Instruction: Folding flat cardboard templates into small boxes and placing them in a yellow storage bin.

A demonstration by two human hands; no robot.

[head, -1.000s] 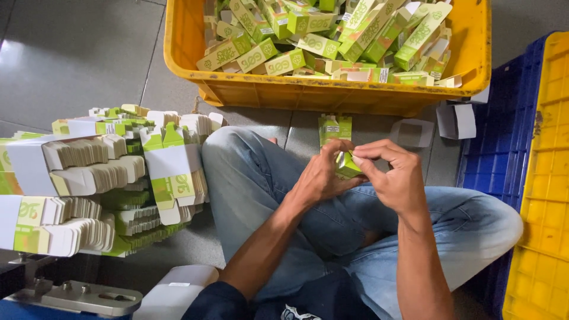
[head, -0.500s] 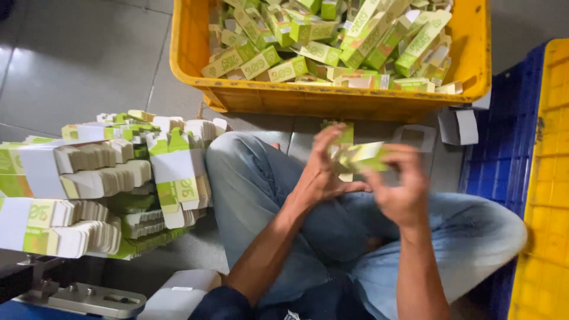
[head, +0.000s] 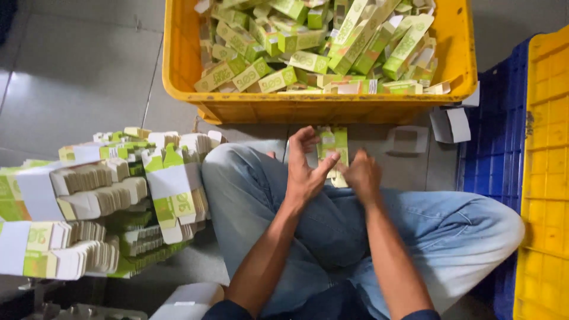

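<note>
Hands: both reach forward over the crossed legs in jeans (head: 267, 195).
Left hand (head: 305, 169): fingers spread open, thumb just beside the flat green carton, gripping nothing.
Right hand (head: 361, 175): fingers curled down at the carton's lower edge; whether it grips, I cannot tell.
Carton (head: 333, 145): flat green and white blank, lying on the floor between the hands, just in front of the yellow crate.
Yellow crate (head: 320, 106): heaped with folded green boxes (head: 308, 44).
Bundles (head: 106, 201): banded stacks of flat cartons, beside the left knee.
Right side: blue crate (head: 492, 154) and another yellow one (head: 545, 178).
</note>
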